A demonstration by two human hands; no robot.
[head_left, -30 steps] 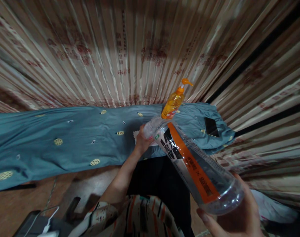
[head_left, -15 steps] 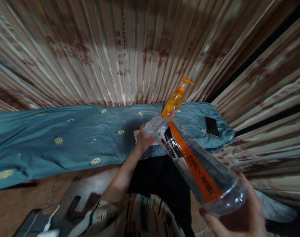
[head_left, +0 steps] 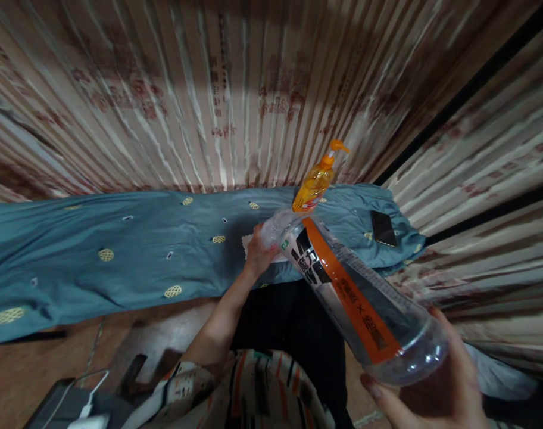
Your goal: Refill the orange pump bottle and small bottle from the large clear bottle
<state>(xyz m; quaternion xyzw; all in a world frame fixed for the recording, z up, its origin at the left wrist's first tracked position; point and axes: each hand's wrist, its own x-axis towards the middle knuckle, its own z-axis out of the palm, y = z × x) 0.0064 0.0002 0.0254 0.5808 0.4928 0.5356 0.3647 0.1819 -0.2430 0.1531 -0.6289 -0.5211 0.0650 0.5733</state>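
A large clear plastic bottle [head_left: 356, 304] with an orange, black and white label lies tilted, its neck pointing away from me. My right hand [head_left: 436, 393] cups its base from below at the lower right. My left hand [head_left: 259, 253] is closed around the bottle's neck and cap end, over the edge of a blue-green cloth [head_left: 119, 256]. A white paper or tissue [head_left: 247, 244] lies on the cloth just under my left hand.
An orange pump dispenser bottle [head_left: 315, 182] stands on the cloth behind the clear bottle. A dark phone [head_left: 383, 227] lies at the cloth's right end. Striped curtains hang behind and to the right. A dark device with a white cable [head_left: 81, 408] sits at the lower left.
The bottle's base and my right hand have drifted slightly right and down. My left hand stays on the neck.
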